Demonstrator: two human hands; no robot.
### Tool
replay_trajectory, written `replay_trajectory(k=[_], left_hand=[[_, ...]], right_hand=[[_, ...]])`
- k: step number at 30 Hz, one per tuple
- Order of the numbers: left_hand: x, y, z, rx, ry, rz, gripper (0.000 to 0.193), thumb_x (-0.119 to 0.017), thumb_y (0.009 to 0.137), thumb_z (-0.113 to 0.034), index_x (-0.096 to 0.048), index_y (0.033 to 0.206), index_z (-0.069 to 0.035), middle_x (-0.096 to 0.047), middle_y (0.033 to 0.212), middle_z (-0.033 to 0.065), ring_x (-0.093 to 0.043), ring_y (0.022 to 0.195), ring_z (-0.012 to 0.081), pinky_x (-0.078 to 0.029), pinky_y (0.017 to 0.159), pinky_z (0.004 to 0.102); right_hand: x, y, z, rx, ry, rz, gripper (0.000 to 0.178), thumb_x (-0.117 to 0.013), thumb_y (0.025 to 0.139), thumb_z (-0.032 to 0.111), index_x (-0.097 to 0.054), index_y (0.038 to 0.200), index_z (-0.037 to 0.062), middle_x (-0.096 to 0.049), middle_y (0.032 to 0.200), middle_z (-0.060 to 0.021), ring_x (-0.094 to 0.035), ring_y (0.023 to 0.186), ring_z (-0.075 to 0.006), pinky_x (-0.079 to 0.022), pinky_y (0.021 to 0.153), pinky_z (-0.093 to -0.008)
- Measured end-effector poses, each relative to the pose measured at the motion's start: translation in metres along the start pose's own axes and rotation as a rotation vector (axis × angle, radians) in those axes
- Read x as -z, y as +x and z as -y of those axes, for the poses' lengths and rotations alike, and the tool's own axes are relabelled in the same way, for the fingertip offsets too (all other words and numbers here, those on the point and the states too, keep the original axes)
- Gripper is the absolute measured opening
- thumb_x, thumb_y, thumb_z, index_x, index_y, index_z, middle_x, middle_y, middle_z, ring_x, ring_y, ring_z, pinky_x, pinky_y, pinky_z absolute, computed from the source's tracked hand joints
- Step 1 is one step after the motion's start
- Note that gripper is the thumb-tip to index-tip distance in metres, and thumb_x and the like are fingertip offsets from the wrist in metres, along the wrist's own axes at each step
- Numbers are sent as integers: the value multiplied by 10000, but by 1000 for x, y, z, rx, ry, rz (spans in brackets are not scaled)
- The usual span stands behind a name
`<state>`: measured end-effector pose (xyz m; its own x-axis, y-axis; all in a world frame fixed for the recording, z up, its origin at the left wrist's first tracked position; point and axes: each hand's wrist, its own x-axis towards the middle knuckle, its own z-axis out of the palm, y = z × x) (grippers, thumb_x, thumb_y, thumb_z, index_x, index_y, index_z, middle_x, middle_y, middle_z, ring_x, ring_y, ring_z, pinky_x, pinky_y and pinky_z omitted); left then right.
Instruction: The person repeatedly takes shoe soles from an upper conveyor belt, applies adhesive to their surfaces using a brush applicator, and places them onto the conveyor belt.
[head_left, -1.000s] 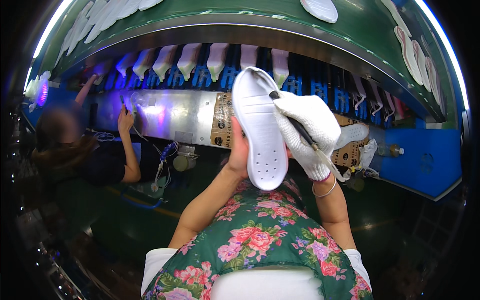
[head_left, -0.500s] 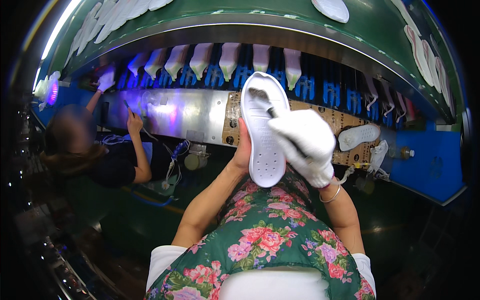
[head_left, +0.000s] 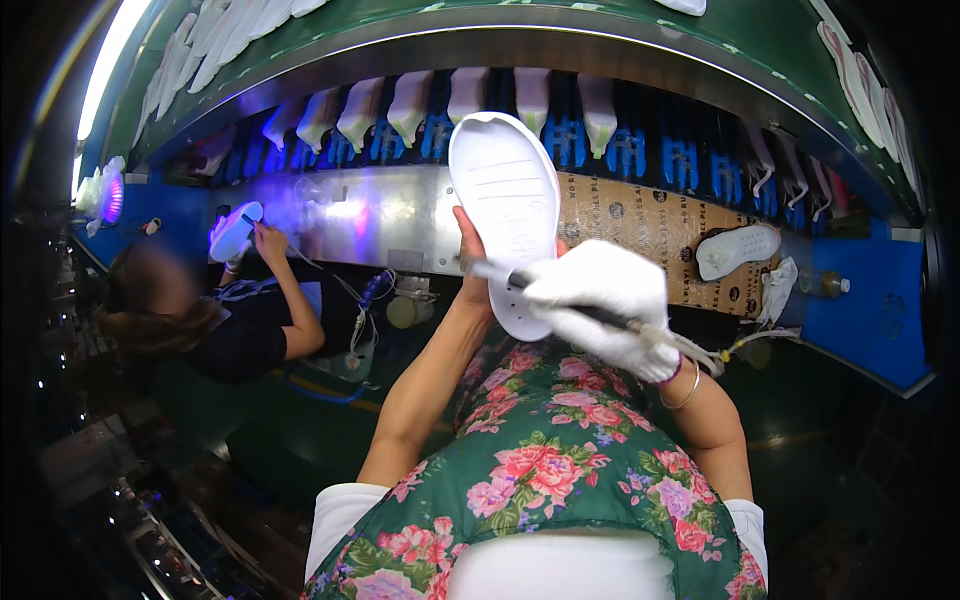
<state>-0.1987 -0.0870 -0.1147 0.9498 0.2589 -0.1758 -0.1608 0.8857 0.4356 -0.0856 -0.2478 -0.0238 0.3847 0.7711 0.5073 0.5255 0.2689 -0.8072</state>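
My left hand (head_left: 469, 240) is bare and grips a white shoe sole (head_left: 505, 185) from behind and along its left edge. The sole stands nearly upright, its inner face toward me, with ridges above and small holes near the lower end. In a white knit glove, my right hand (head_left: 605, 295) is closed around the handle of a brush (head_left: 484, 267). The bristles, blurred by motion, lie across the sole's lower left edge by my left hand; whether they touch it I cannot tell. A thin hose (head_left: 752, 337) runs off to the right from the brush's back end.
Another white sole (head_left: 738, 251) lies on a cardboard sheet (head_left: 640, 240), beside a crumpled white cloth (head_left: 779, 289) and a bottle (head_left: 826, 284). Behind, blue racks (head_left: 625, 150) carry pinkish shoe pieces (head_left: 533, 95). A co-worker (head_left: 255, 320) at left holds a sole (head_left: 235, 231) and a brush.
The brush has come down from the sole's upper end to its lower left edge. My sole has risen slightly and shifted left. A sole now shows in the co-worker's hand.
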Motion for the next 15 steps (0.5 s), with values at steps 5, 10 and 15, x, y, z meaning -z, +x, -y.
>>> replay_trajectory(k=[5, 10, 15], left_hand=[[4, 9, -9, 95, -69, 126, 1144, -254, 779, -967, -441, 1410, -32, -640, 1147, 212, -687, 994, 336, -590, 845, 474], [-1, 11, -14, 144, -222, 105, 1231, -298, 666, -1037, -545, 1217, 35, -638, 988, 209, -670, 860, 335, -580, 778, 469], [-2, 21, -15, 94, -168, 84, 1116, -357, 687, -1013, -563, 1192, -39, -630, 985, 157, -642, 864, 316, -553, 733, 466]], right_hand=[[-17, -4, -1, 205, -225, 1, 369, -799, 711, 0, -745, 1066, 81, -747, 1006, -124, -718, 881, -289, -561, 766, -354], [-21, -3, 2, 132, 97, -3, 320, -789, 742, -10, -753, 1048, 76, -748, 978, -120, -720, 809, -276, -555, 704, -349], [-33, -12, -7, 240, -190, -34, 314, -785, 745, 54, -737, 1051, 106, -732, 930, -73, -702, 801, -279, -565, 719, -372]])
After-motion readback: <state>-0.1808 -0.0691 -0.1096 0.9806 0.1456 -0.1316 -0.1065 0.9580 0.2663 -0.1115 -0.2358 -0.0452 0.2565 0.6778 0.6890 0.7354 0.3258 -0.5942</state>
